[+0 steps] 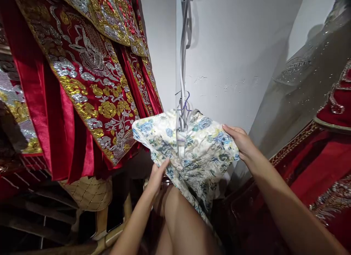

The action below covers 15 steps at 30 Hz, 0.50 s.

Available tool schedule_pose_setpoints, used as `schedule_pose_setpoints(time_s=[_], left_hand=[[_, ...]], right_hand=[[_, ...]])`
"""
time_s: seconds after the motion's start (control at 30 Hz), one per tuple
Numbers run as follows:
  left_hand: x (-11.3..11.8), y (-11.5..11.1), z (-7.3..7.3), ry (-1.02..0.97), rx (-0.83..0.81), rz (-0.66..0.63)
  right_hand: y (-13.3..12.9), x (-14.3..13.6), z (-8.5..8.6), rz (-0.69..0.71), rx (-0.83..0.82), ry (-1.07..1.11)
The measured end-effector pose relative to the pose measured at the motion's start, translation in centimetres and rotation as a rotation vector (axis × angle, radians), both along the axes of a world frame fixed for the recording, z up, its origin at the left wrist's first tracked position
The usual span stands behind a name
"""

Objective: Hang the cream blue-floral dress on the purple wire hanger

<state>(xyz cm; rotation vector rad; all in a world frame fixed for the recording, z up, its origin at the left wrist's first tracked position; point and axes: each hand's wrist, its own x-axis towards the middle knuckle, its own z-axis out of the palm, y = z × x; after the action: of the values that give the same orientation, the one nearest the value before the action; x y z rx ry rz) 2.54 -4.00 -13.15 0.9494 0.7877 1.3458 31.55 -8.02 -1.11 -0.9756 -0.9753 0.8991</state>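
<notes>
A white garment with blue, yellow and green flowers [204,149] hangs in the middle of the view from a thin purple hanger [187,101] on a grey vertical strap or cord. My left hand [158,176] grips the garment's lower left edge, thumb on top. Farther right, my right hand [238,138] pinches the right sleeve or shoulder with the thumb above; its other fingers are partly behind the cloth. The cloth is spread between both hands, with a V-shaped neckline in the centre.
Red garments with gold and silver embroidery [95,72] hang at the left. A sheer beaded fabric [296,75] and red beaded garments [315,156] are at the right. Behind stands a pale wall [227,39]. A bamboo-like frame [109,238] and a quilted beige object [90,192] are at lower left.
</notes>
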Motion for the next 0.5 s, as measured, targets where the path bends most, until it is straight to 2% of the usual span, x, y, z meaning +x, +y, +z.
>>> schedule_pose_setpoints(time_s=[0.1, 0.2, 0.23, 0.33, 0.37, 0.4, 0.43, 0.5], left_hand=[[0.6, 0.4, -2.2, 0.121, 0.023, 0.078], [0.3, 0.5, -2.5, 0.105, 0.034, 0.103], [0.2, 0.4, -2.5, 0.098, 0.030, 0.099], [0.2, -0.6, -2.8, 0.097, 0.038, 0.092], [0.3, -1.0, -3.0, 0.103, 0.050, 0.096], [0.5, -1.5, -3.3, 0.118, 0.064, 0.103], [0.7, -2.0, -3.6, 0.140, 0.075, 0.118], [1.1, -2.9, -4.2, 0.197, 0.078, 0.162]], right_hand=[[0.2, 0.4, -1.6, 0.028, -0.041, -0.080], [-0.3, 1.6, -3.4, -0.085, -0.055, -0.222], [-0.6, 1.8, -4.1, -0.195, -0.026, -0.299], [-2.0, 0.0, -6.3, -0.686, 0.156, -0.488], [-2.5, -1.5, -7.4, -0.805, 0.204, -0.499], [-3.0, -3.2, -8.6, -0.853, 0.231, -0.481], [-3.4, -5.2, -10.1, -0.803, 0.194, -0.430], [-3.8, -9.4, -13.3, -0.465, -0.002, -0.383]])
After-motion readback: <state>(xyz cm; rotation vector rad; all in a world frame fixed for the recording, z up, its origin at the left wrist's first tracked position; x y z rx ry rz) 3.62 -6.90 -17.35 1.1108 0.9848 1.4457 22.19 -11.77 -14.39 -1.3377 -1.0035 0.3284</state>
